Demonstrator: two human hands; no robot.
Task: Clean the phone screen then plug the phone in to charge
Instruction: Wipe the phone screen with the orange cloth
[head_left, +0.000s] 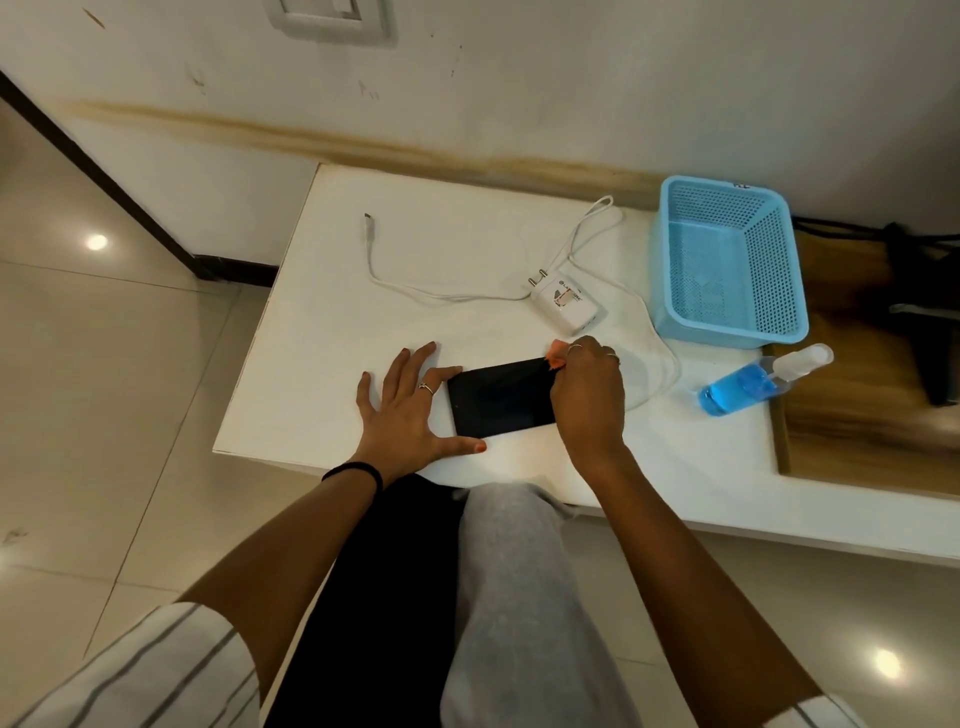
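A flat black phone (500, 397) lies screen-up on the smooth white table (322, 332), near its front edge, its glass dark and glossy. The left hand (410, 415) rests flat on the tabletop with the fingers spread wide; its forefinger and thumb bracket the phone's left end, touching its corners. The right hand (587, 397) is curled into a loose fist over the phone's right end, pinching a small orange cloth (556, 353), of which only a crumpled corner shows above the knuckles. Rings sit on fingers of both hands, and a black band circles the left wrist.

Behind the phone, a boxy white charger (566, 306) with two round pins lies on its side, its thin white cable (415, 288) looping across the table to a small plug at the far end. To the right stands a pale blue plastic basket (779, 270) with perforated walls, and in front of it a clear spray bottle (753, 382) of blue liquid lies on its side.
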